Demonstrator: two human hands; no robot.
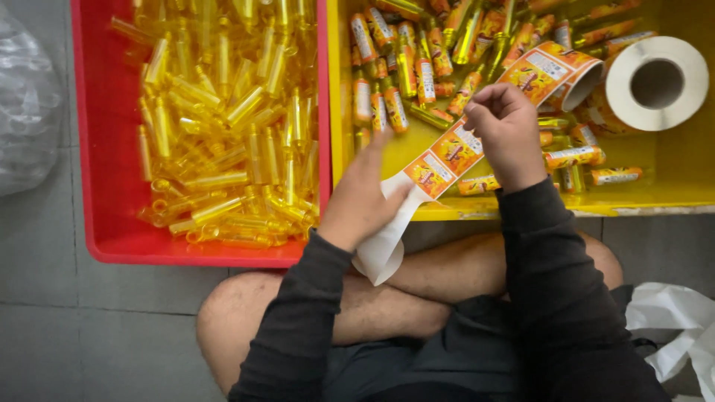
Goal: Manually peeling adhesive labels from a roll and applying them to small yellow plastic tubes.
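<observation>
Peeling a sticker off the label strip [447, 152], the right hand [506, 130] has its fingers pinched on it while the left hand [363, 195] holds the backing. Unlabelled yellow vials [216, 126] fill the red tray [93, 149] at 10 o'clock; judging by this, 1 vial must be picked next.

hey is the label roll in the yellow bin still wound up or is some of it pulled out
Partly unrolled. The label roll lies in the yellow bin, and its strip runs out to the right hand and left hand.

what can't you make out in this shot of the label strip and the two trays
Head view only:
- Right hand: fingertips curl under, hiding what they pinch on the label strip.
- Label roll: print too small.
- Red tray and yellow tray: far ends cut off by the top edge.
- Left hand: palm hidden.
</observation>
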